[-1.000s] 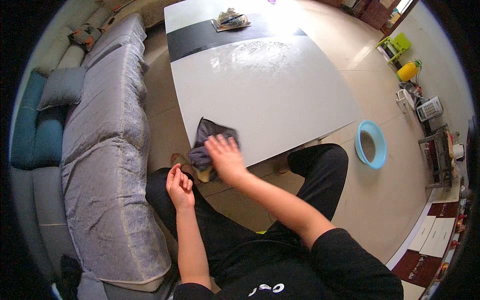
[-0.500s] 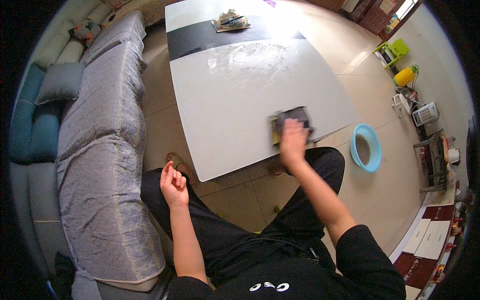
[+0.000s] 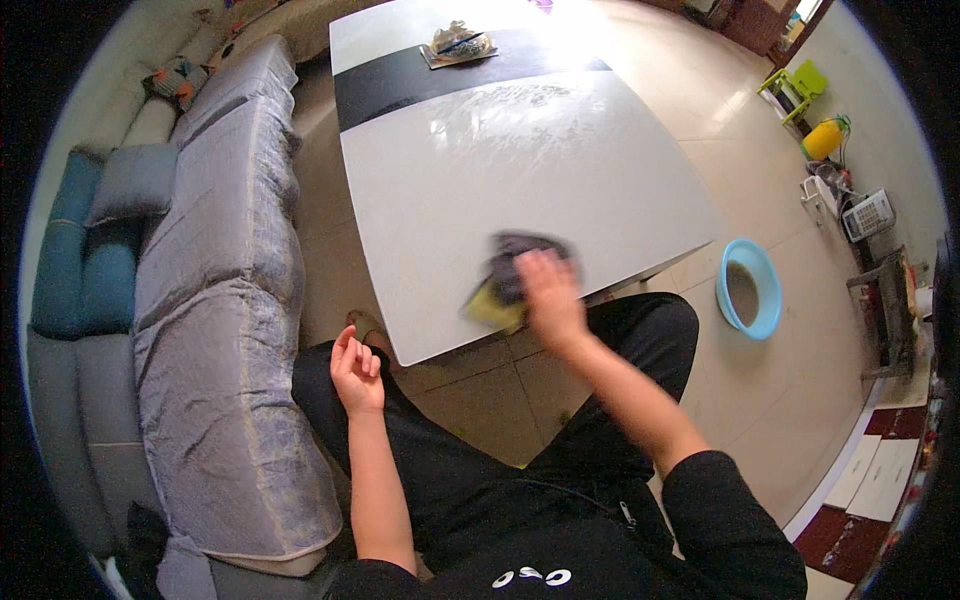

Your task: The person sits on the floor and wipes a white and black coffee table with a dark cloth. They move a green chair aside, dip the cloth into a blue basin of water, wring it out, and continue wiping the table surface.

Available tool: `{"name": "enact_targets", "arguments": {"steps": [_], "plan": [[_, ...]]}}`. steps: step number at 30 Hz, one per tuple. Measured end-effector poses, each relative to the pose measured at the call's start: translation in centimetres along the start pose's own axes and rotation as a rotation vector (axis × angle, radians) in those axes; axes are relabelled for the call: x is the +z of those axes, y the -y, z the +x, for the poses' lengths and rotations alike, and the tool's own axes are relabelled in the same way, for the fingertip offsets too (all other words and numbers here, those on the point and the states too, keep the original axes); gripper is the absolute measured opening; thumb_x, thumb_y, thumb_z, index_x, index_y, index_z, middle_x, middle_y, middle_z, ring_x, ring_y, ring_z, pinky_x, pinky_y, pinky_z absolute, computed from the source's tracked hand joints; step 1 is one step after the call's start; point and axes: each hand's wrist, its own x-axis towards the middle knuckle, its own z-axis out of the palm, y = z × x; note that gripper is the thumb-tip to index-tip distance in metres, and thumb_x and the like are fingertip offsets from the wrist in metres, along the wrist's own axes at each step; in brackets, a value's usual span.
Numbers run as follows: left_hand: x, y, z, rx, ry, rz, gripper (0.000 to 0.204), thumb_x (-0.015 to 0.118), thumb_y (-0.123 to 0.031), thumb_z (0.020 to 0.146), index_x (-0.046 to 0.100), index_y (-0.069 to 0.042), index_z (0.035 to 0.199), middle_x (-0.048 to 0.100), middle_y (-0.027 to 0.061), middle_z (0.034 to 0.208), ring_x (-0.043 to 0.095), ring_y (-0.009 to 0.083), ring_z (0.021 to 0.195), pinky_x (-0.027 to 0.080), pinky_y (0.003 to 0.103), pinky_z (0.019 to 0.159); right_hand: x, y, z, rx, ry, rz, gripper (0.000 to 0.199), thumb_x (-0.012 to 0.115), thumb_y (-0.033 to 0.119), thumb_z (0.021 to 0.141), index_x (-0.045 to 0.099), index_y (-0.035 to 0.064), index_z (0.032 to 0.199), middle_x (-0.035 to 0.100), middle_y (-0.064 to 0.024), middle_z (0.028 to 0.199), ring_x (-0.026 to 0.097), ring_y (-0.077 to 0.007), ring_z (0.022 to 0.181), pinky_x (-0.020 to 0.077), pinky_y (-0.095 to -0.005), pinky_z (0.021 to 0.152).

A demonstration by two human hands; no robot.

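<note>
My right hand [image 3: 552,300] presses a dark grey cloth [image 3: 508,265] with a yellow-green side onto the near part of the white table [image 3: 420,250]. The yellow-green corner hangs at the table's near edge. Hand and cloth are blurred by motion, and the palm hides part of the cloth. Over my left knee, my left hand [image 3: 358,372] rests palm up, fingers loosely bent and apart, with nothing in it. Farther up the table, wet, whitish streaks [image 3: 530,115] shine on the surface.
A bag-like bundle on a small tray [image 3: 460,50] sits on the table's black band. On the floor at right stands a light blue basin [image 3: 768,318] with murky water. A covered sofa [image 3: 215,330] runs along the left. A green chair [image 3: 800,88] and yellow sprayer [image 3: 823,140] line the right wall.
My right hand has moved left with the cloth, toward the table's near edge, and more of the yellow-green side shows. My left hand stays over the knee. The view has shifted slightly.
</note>
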Motion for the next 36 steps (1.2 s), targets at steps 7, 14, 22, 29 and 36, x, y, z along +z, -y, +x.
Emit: {"name": "enact_targets", "arguments": {"steps": [7, 14, 22, 29, 36], "plan": [[0.4, 0.1, 0.1, 0.033, 0.032, -0.038, 0.023, 0.047, -0.009, 0.088, 0.050, 0.000, 0.110, 0.041, -0.0002, 0.066, 0.034, 0.0066, 0.048, 0.029, 0.019, 0.040, -1.7, -15.4, -0.6, 0.550, 0.111, -0.464, 0.046, 0.038, 0.012, 0.086, 0.034, -0.0016, 0.130, 0.037, -0.0210, 0.132, 0.037, -0.0362, 0.121, 0.0223, -0.0458, 0.104], [-0.5, -0.8, -0.2, 0.059, 0.019, -0.091, 0.023, 0.048, -0.009, 0.088, 0.050, 0.000, 0.108, 0.038, -0.0012, 0.064, 0.033, 0.0072, 0.047, 0.028, 0.021, 0.040, 0.3, 5.0, -0.2, 0.064, 0.196, -0.344, 0.051, 0.040, 0.015, 0.083, 0.033, -0.0013, 0.131, 0.032, -0.0215, 0.136, 0.032, -0.0365, 0.125, 0.0180, -0.0498, 0.105], [0.4, -1.0, -1.6, 0.096, 0.049, 0.265, 0.020, 0.048, -0.008, 0.088, 0.052, -0.001, 0.107, 0.045, 0.0000, 0.070, 0.041, 0.0075, 0.054, 0.033, 0.020, 0.045, 2.1, 15.6, 2.8, -0.258, 0.106, 0.203, 0.057, 0.054, 0.018, 0.076, 0.037, 0.0106, 0.130, 0.035, -0.0118, 0.136, 0.030, -0.0336, 0.127, 0.0185, -0.0481, 0.105], [0.2, -1.5, -1.6, 0.138, 0.087, 0.125, 0.021, 0.048, -0.009, 0.089, 0.053, 0.000, 0.107, 0.047, 0.0015, 0.072, 0.043, 0.0081, 0.056, 0.035, 0.021, 0.047, -2.5, -4.3, 5.0, 0.255, 0.123, -0.002, 0.048, 0.058, 0.024, 0.071, 0.052, 0.0194, 0.118, 0.044, -0.0111, 0.129, 0.038, -0.0378, 0.119, 0.0274, -0.0597, 0.094], [1.6, -1.7, -1.0, 0.052, 0.094, 0.023, 0.020, 0.048, -0.010, 0.089, 0.054, 0.000, 0.105, 0.050, 0.0018, 0.073, 0.043, 0.0083, 0.057, 0.035, 0.022, 0.049, -2.9, -20.6, 3.2, 1.005, 0.269, -0.241, 0.057, 0.036, 0.041, 0.088, 0.023, 0.0161, 0.138, 0.019, -0.0153, 0.143, 0.024, -0.0525, 0.121, 0.0207, -0.0647, 0.094]]}}
